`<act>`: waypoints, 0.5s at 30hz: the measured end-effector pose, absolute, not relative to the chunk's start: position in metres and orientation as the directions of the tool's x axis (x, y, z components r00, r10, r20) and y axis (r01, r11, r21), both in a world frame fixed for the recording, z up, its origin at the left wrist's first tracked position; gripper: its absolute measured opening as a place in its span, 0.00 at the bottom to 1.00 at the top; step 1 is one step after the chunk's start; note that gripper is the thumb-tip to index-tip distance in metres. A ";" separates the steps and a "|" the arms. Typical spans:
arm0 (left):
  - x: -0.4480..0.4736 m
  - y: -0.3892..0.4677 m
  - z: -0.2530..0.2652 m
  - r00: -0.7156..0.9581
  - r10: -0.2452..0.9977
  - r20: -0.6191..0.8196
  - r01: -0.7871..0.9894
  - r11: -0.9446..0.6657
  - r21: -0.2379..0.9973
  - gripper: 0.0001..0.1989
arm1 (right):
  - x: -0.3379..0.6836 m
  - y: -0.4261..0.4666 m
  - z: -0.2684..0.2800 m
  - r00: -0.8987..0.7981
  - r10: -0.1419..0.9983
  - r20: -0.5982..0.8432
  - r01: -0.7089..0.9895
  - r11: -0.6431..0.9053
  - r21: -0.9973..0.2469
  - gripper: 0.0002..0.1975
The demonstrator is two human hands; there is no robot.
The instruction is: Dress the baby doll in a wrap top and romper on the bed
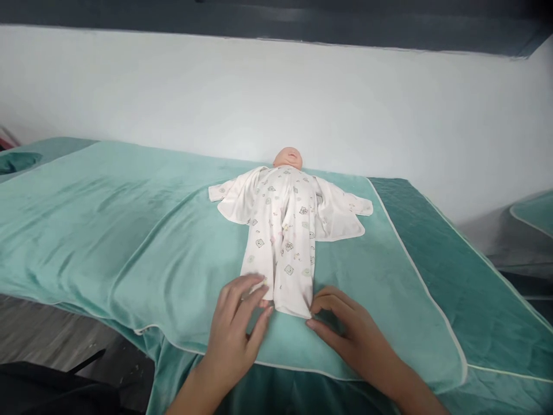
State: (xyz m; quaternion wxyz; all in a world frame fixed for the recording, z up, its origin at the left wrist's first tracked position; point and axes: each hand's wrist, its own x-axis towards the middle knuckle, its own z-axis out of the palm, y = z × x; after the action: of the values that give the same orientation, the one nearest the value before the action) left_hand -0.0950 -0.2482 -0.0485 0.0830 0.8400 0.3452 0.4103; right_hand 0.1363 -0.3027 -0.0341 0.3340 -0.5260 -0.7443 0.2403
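A doll (287, 158) lies on a light green blanket (181, 248) spread over a bed (436, 253), with its head by the white wall (173, 92) and its legs toward the person. Its long axis runs nearly straight away from the person, across the bed from the near edge to the wall. It wears printed white trousers (295, 253), whose two legs lie side by side, hems pointing at the person. A white jacket (339, 213) lies spread open under the trunk, its sleeves pointing out to the left and right, square to the doll's length.

The left hand (242, 311) is at the left trouser hem, fingers loosely curved and thumb apart from them; whether it grips the cloth cannot be told. The right hand (349, 325) pinches the outer corner of the right hem between thumb and fingertips.
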 end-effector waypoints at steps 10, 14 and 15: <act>-0.109 -0.243 -0.052 0.344 0.742 0.576 0.496 -0.664 0.559 0.08 | 0.131 -0.298 -0.037 -0.244 0.948 0.205 0.600 0.314 -0.736 0.02; -0.108 -0.243 -0.057 0.347 0.678 0.647 0.420 -0.730 0.540 0.10 | 0.132 -0.296 -0.038 -0.237 0.955 0.178 0.587 0.287 -0.757 0.03; -0.107 -0.244 -0.059 0.336 0.660 0.672 0.407 -0.745 0.529 0.11 | 0.132 -0.296 -0.038 -0.239 0.955 0.177 0.581 0.287 -0.762 0.03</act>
State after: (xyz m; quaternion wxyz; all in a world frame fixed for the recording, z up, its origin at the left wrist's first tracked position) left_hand -0.1071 -0.2438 -0.0588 0.1343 0.8063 0.3309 0.4716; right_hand 0.1320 -0.2963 -0.0381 0.3255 -0.5238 -0.7330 0.2870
